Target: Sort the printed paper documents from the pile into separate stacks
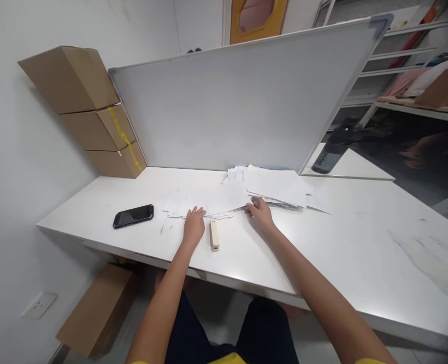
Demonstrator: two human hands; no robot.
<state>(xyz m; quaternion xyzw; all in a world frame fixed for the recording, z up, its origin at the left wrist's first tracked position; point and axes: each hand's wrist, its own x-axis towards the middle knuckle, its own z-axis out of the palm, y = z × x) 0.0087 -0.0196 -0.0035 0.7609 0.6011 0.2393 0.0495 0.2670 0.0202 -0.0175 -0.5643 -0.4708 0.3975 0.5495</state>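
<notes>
My left hand lies flat at the front edge of a loose pile of white paper sheets, its fingers spread on the paper. My right hand is closed at the right corner of these sheets, fingertips pinching the paper edge. Just behind it rests a second, thicker paper stack with uneven edges. Between my hands, on the table, lies a slim cream-coloured oblong device with a small metal part at its near end.
A black smartphone lies left on the white table. Behind the papers leans a large whiteboard. Cardboard boxes are stacked at the back left; a dark bottle stands back right. Another box sits below the table.
</notes>
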